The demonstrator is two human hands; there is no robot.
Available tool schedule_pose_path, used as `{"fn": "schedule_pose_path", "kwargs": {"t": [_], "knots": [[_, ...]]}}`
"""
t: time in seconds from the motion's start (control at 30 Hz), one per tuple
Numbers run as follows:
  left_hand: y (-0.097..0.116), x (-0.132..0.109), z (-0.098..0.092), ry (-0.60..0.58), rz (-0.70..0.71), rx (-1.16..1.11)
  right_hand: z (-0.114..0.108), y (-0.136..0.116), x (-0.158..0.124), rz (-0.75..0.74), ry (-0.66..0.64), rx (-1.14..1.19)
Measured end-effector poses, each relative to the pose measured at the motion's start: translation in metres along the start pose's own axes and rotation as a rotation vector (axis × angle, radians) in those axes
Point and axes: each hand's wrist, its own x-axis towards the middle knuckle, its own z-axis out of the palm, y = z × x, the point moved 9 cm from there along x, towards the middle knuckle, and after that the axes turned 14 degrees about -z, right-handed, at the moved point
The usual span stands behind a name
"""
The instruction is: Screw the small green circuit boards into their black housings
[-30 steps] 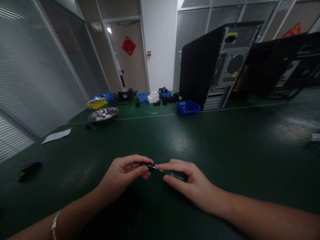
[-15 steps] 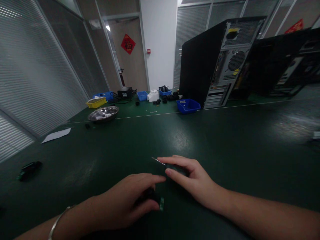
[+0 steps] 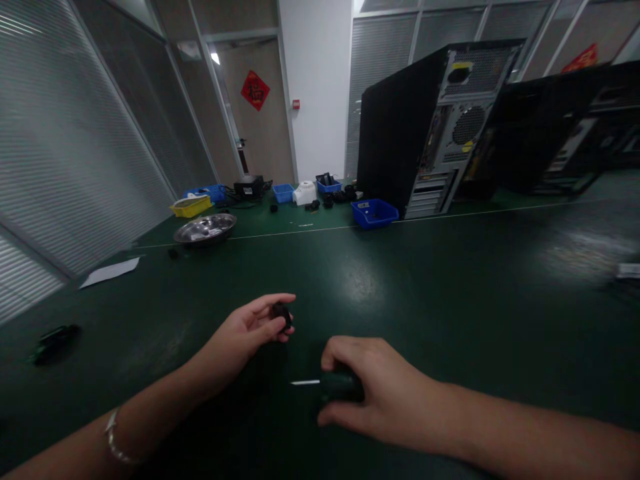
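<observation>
My left hand (image 3: 250, 328) is closed on a small black rounded part (image 3: 282, 316), pinched between thumb and fingers with the index finger stretched out above it. The part is blurred and partly hidden by the thumb. In my right hand (image 3: 387, 383) is a screwdriver with a dark green handle (image 3: 341, 387); thumb and fingers curl around it. Its short metal shaft points left, low over the green table (image 3: 440, 293), with the tip a little below and right of my left hand. Tool tip and black part are apart.
A dark part with green edges (image 3: 54, 343) lies at far left. Further back are a metal bowl (image 3: 205, 230), a yellow tray (image 3: 191, 207), a blue bin (image 3: 375, 215) and a white device (image 3: 305, 193). A black computer case (image 3: 400, 133) stands behind the bin.
My left hand has risen away from the near side and turned, still holding a part. My right hand has come nearer, and the screwdriver has swung from pointing up-left to pointing level left.
</observation>
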Motion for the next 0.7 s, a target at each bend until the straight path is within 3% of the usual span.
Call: {"fn": "schedule_pose_path", "kwargs": {"t": [0.13,0.27,0.53,0.7], "knots": [[-0.003,-0.001,0.002,-0.054,-0.008,-0.139,0.010,-0.011,0.000,-0.064,-0.180,-0.192],[-0.003,-0.001,0.007,-0.094,-0.003,-0.157,0.012,-0.013,0.000,-0.110,-0.207,-0.187],[-0.008,-0.011,0.040,-0.268,-0.043,-0.071,-0.019,-0.023,-0.003,-0.270,0.152,-0.133],[-0.011,-0.019,0.056,-0.355,-0.049,-0.036,-0.020,-0.041,-0.008,-0.396,0.151,-0.296]]}}
